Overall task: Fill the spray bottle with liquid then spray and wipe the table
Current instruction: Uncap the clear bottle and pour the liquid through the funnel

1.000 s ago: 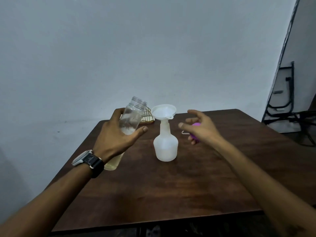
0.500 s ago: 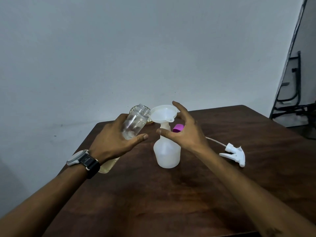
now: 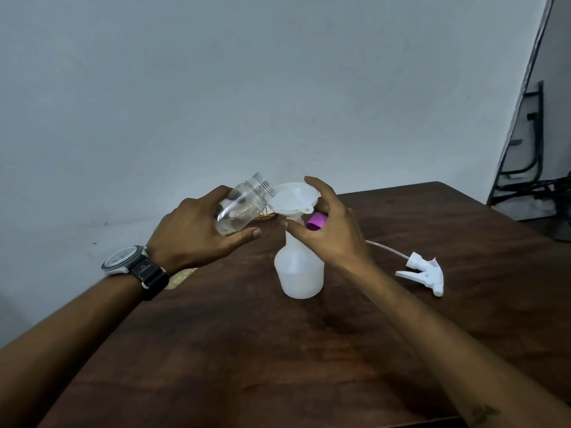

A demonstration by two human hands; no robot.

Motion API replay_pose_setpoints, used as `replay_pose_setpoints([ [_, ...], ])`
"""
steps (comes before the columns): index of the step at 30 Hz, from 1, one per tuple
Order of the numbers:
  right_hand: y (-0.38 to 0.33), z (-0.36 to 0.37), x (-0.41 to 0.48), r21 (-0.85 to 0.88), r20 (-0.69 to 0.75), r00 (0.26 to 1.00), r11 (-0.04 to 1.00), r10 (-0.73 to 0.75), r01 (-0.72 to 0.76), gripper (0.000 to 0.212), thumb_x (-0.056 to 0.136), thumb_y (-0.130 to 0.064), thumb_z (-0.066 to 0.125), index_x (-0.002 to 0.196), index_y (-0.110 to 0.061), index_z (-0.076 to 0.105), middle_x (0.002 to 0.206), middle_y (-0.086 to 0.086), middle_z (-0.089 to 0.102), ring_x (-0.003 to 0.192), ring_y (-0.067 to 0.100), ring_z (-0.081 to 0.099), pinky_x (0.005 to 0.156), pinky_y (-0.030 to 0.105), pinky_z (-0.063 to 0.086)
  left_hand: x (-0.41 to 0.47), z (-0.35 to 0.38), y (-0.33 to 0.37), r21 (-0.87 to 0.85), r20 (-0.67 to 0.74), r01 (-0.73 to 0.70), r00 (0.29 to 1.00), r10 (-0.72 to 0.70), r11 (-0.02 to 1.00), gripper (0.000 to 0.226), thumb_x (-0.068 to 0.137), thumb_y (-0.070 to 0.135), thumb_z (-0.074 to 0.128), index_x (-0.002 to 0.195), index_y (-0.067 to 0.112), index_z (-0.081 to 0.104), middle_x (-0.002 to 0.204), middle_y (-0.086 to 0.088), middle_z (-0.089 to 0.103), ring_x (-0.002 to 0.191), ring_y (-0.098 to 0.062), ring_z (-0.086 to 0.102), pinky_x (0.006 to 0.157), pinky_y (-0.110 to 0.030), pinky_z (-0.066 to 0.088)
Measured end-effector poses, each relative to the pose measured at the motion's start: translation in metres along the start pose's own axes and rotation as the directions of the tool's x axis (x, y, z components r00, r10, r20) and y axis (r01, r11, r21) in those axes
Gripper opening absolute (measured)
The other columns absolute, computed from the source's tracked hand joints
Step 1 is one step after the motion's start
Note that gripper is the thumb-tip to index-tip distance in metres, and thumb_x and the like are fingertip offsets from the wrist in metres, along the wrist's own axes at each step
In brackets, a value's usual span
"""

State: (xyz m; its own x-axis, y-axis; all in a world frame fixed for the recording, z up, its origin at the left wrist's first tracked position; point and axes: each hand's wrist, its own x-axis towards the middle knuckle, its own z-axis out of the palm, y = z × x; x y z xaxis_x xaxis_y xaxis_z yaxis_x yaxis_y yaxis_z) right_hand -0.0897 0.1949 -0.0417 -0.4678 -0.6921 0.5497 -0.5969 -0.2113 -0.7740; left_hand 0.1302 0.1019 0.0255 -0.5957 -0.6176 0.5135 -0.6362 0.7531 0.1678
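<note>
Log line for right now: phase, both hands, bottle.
phase: pre-pour | left hand: grips tilted jar by funnel | right hand: pinches funnel, holds purple cap | spray bottle: upright | trigger head: off, on table

- Tabletop (image 3: 309,350): carries everything listed below.
- Spray bottle (image 3: 299,273): upright, middle of the tabletop's far half.
- Funnel (image 3: 293,199): seated in the bottle's neck.
- Right hand (image 3: 330,230): round the funnel from the right, forefinger on far rim, thumb at stem.
- Small cap (image 3: 316,222): just right of the funnel stem, against the right-hand fingers; on the tabletop or held, not discernible.
- Jar (image 3: 244,205): above the tabletop, left of the funnel, gripped in left hand (image 3: 197,233), tilted, mouth just beside the funnel's left rim.
- Wire basket (image 3: 267,215): behind the jar at the far edge, mostly hidden.
- Trigger head (image 3: 423,271): lying right of the bottle toward the right edge, tube (image 3: 386,250) trailing back to the right wrist.
- Partly hidden item (image 3: 180,278): under the left wrist, near the left edge.
</note>
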Motion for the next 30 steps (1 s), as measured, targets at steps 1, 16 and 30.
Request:
replay_pose_setpoints([
  [1, 0.0, 0.001, 0.0, 0.003, -0.005, 1.0, 1.0, 0.006, -0.006, 0.088, 0.075, -0.045, 0.087, 0.149, -0.042, 0.04, 0.131, -0.003, 0.069, 0.114, 0.01, 0.067, 0.094, 0.043, 0.06, 0.001, -0.001, 0.0, 0.009, 0.004, -0.003, 1.0, 0.003, 1.0, 0.069, 0.071, 0.088, 0.059, 0.122, 0.041, 0.053, 0.089, 0.018, 0.069, 0.084, -0.017, 0.068, 0.069, -0.037, 0.057],
  [16, -0.014, -0.002, 0.005, 0.059, 0.031, 0.997, 0.996, 0.07, -0.071, 0.091, 0.074, -0.046, 0.089, 0.152, -0.034, 0.043, 0.123, 0.002, 0.072, 0.108, 0.012, 0.068, 0.094, 0.035, 0.058, 0.011, -0.02, 0.005, 0.082, 0.038, -0.038, 0.999, 0.035, 0.996, 0.074, 0.073, 0.086, 0.06, 0.129, 0.038, 0.054, 0.096, 0.008, 0.072, 0.086, -0.022, 0.068, 0.07, -0.035, 0.054],
  [30, -0.01, -0.001, 0.006, 0.074, 0.044, 0.997, 0.995, 0.061, -0.065, 0.086, 0.073, -0.037, 0.092, 0.146, -0.034, 0.047, 0.125, 0.001, 0.072, 0.107, 0.014, 0.068, 0.09, 0.027, 0.057, 0.02, -0.026, 0.01, 0.145, 0.086, -0.039, 0.996, 0.027, 0.989, 0.054, 0.078, 0.054, 0.074, 0.127, 0.047, 0.052, 0.089, 0.013, 0.068, 0.084, -0.021, 0.066, 0.072, -0.036, 0.055],
])
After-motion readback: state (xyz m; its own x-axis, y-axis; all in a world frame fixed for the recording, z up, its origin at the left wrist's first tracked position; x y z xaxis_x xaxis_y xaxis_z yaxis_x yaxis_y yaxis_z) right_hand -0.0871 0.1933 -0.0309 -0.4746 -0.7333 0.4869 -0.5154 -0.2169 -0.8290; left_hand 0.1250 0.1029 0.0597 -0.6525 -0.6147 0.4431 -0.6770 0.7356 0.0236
